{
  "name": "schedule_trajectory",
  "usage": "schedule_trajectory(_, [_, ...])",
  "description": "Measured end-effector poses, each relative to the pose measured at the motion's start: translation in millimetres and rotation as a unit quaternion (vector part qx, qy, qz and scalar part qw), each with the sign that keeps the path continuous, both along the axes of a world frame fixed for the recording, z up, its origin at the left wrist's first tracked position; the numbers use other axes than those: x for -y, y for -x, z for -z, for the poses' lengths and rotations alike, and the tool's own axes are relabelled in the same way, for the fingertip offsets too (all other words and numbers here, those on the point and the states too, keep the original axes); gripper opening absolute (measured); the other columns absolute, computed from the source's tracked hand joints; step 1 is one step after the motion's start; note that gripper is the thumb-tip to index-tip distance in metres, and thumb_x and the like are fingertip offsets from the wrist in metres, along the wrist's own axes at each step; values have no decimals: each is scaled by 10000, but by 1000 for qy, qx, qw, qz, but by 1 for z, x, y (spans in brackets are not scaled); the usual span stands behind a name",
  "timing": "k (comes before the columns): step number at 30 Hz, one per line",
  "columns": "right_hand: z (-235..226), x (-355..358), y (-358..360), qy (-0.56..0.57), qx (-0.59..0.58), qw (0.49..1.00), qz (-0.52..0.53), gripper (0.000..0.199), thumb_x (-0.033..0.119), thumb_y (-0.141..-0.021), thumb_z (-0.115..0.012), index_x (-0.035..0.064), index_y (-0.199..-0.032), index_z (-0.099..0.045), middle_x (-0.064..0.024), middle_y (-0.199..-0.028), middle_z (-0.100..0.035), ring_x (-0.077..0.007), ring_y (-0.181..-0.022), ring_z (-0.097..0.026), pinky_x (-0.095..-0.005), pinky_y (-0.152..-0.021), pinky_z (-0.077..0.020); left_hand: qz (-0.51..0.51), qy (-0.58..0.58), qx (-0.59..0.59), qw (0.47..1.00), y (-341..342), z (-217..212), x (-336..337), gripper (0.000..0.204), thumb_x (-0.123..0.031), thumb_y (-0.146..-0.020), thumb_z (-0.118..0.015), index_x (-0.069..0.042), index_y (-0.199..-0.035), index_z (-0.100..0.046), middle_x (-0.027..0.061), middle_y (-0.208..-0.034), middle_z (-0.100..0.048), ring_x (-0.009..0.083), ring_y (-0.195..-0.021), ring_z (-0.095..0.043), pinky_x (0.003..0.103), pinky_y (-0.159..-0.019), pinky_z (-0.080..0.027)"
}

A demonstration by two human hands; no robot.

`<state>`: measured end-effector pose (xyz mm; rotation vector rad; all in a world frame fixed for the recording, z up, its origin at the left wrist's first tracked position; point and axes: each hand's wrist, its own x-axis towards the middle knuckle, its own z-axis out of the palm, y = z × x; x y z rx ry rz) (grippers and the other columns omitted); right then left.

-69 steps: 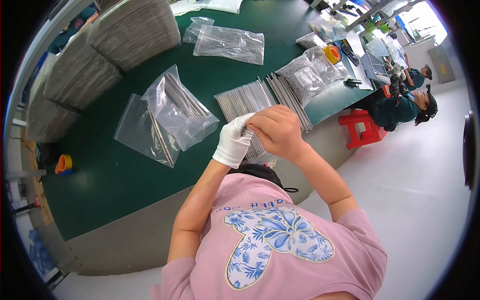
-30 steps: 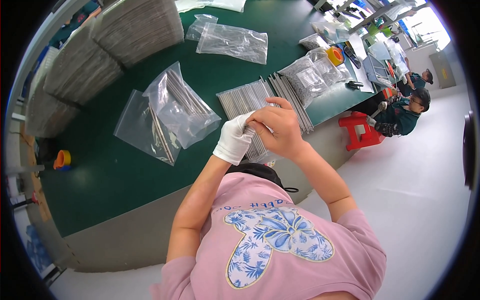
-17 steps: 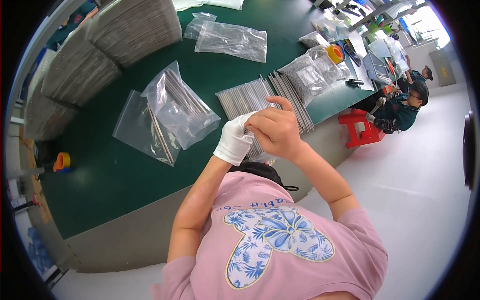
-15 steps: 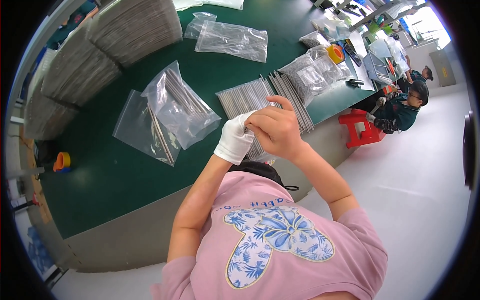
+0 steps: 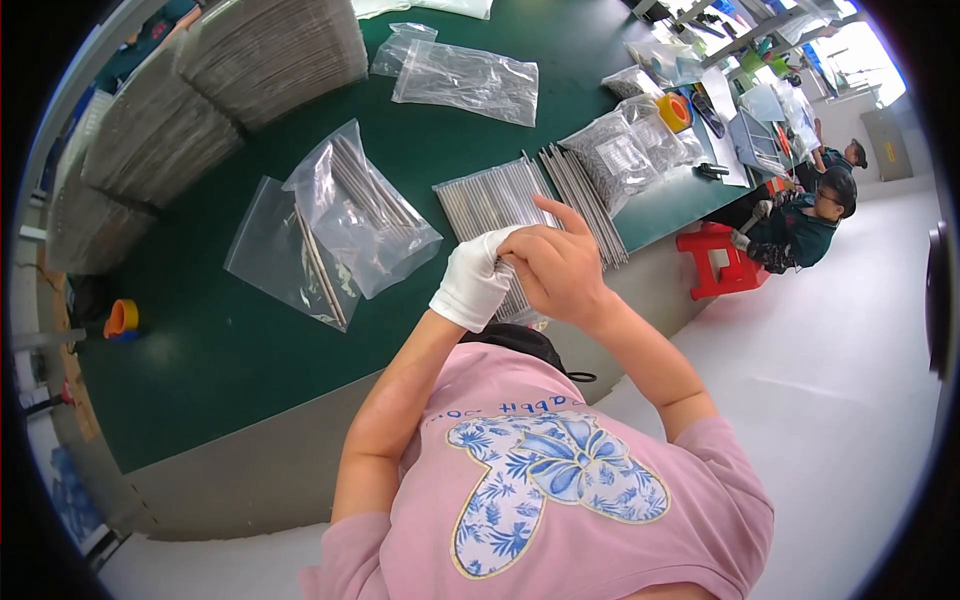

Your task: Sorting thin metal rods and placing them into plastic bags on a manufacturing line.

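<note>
My left hand wears a white cloth glove that reaches the wrist. Its fingers are mostly hidden behind my right hand. My bare right hand pinches the glove at the fingers, with its index finger sticking out. Both hands are over the near edge of the green table, just in front of a row of thin metal rods lying side by side. To the right of that row lies a second bundle of longer metal rods.
Clear bags with rods lie left of my hands, with flat plastic bags behind. Stacked wrapped bundles stand far left, near a tape roll. Bags of small parts sit right. A person sits on a red stool.
My hands stay together at the glove. The right hand's fingers have shifted slightly, and its index finger now points up a little more.
</note>
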<state>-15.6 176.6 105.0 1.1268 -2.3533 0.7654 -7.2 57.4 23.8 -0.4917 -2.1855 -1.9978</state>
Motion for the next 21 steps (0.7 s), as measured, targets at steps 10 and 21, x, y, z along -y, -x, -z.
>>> schedule_trajectory(10, [-8,-2,-4,35,7,999,-2,86,15,-674,-578,79,-727,-557,-20,-656,-599,-166,-587,-576,-399,-919,-335,19,-15,2,1000,1,-2,-1,245,-23,-746,-519,-69,-974,-596,141,-853,-616,284,-782,-608,300,-672,-484])
schedule_trajectory(21, [-2,-5,-4,39,65,997,11,76,25,-661,-597,85,-705,-579,-20,-639,-595,-158,-578,-574,-394,-934,-307,10,0,11,1000,-2,1,-1,247,-30,-736,-533,-74,-970,-598,127,-850,-621,272,-781,-610,297,-675,-482])
